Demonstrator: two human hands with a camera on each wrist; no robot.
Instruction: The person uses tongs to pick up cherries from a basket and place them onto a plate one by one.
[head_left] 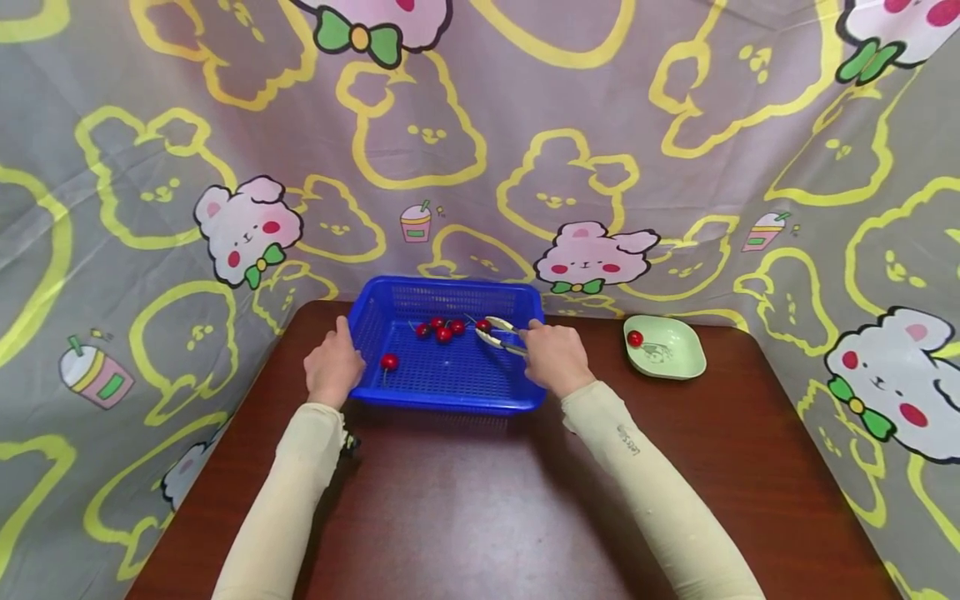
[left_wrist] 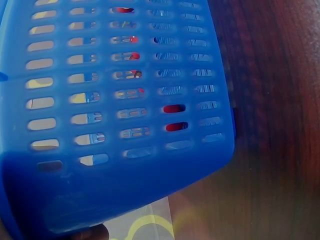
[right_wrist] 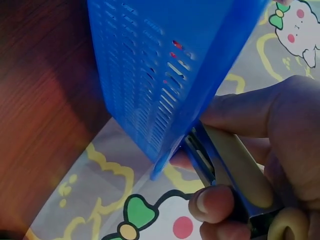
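Note:
A blue plastic basket (head_left: 447,403) with slotted walls stands near the back of the table. My left hand (head_left: 334,365) grips its left rim; a fingertip (left_wrist: 95,233) shows under that rim in the left wrist view. Tongs (head_left: 512,347) with pale tips are in my right hand (head_left: 557,357), which is at the basket's right rim. In the right wrist view, thumb and fingers wrap the handle of the tongs (right_wrist: 240,170). Inside the basket, the tips reach a red cherry (head_left: 483,326). Several more cherries (head_left: 444,334) lie to its left, and a single cherry (head_left: 389,362) lies near the left wall.
To the right of the basket, a pale green dish (head_left: 678,360) holds one cherry (head_left: 635,338). The brown table (head_left: 450,508) extends toward me. A patterned cloth (head_left: 480,108) hangs behind the table and along both sides.

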